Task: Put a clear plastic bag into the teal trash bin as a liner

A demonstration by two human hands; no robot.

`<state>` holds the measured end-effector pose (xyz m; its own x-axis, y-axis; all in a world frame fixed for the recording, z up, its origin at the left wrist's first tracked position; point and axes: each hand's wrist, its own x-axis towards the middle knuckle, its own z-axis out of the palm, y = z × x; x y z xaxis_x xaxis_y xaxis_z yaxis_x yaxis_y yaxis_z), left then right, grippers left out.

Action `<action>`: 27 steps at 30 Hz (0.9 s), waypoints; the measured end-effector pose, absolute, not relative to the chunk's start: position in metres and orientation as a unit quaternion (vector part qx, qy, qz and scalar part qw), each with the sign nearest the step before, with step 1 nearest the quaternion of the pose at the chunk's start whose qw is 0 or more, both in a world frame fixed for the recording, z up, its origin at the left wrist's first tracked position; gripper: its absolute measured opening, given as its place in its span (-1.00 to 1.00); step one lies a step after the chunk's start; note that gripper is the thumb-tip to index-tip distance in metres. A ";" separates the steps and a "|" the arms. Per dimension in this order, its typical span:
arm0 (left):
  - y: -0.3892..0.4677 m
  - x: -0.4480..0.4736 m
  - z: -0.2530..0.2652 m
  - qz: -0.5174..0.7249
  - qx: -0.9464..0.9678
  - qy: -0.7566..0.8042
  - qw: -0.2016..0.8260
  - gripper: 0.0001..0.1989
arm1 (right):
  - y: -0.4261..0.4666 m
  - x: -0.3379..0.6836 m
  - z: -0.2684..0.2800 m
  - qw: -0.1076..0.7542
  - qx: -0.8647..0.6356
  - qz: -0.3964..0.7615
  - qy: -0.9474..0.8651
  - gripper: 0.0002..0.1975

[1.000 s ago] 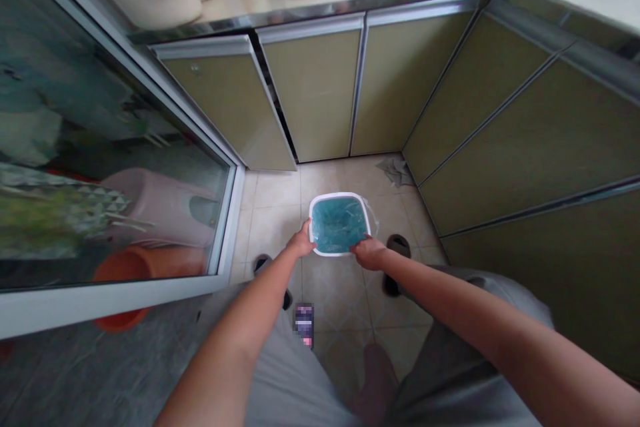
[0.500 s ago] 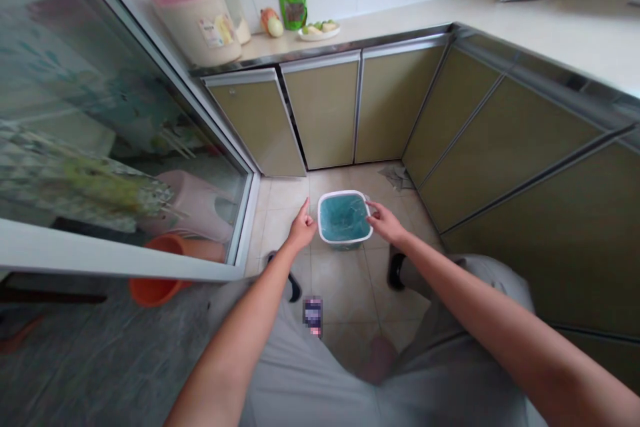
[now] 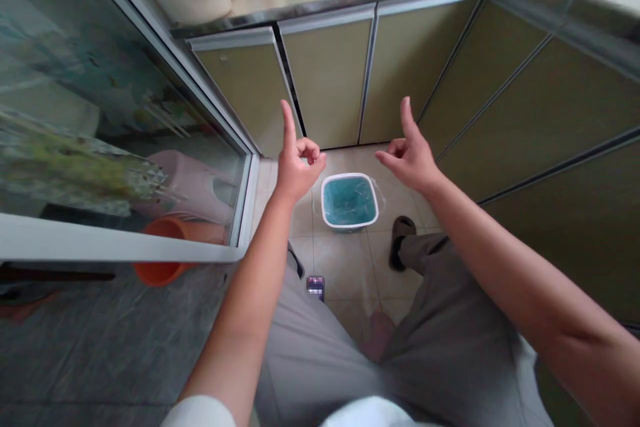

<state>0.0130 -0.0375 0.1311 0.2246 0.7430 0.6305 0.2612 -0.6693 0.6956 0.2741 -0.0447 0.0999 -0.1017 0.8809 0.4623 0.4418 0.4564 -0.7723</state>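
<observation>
Our left hand [image 3: 297, 170] and right hand [image 3: 411, 155] are empty, index fingers extended, other fingers curled. The bin [image 3: 350, 226] stands on the floor [image 3: 343, 257], below and between them, touching neither; we cannot tell which hand is nearer.

left grip [image 3: 314, 130], right grip [image 3: 391, 128] pointing forward; teal bin [image 3: 350, 225] on tiled floor [image 3: 340, 260]

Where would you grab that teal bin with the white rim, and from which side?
Probably by the white rim, at its left and right edges, the left hand and right hand coming from above. The teal bin stands upright on the floor, mouth up, its rim visible all round.
</observation>
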 end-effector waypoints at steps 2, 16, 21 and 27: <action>-0.002 0.011 0.087 0.483 0.749 0.370 0.262 0.13 | -0.022 0.275 0.056 0.449 -0.489 0.241 -0.707 0.08; 0.039 0.014 0.036 0.433 0.749 0.389 0.317 0.05 | 0.010 0.274 0.006 0.417 -0.548 0.203 -0.696 -0.14; 0.032 -0.001 -0.024 0.231 0.788 0.467 0.328 -0.31 | 0.019 0.265 -0.024 0.234 -0.611 0.203 -0.729 -0.55; 0.012 -0.016 -0.099 -0.093 0.769 0.483 0.409 -0.41 | -0.003 0.246 -0.098 -0.117 -0.542 0.303 -0.775 -0.58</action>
<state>-0.0158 0.0123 -0.0991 0.5170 0.6659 -0.5379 0.8179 -0.1989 0.5398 0.2463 -0.0027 -0.0985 -0.3849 0.7694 -0.5098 0.9110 0.2282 -0.3435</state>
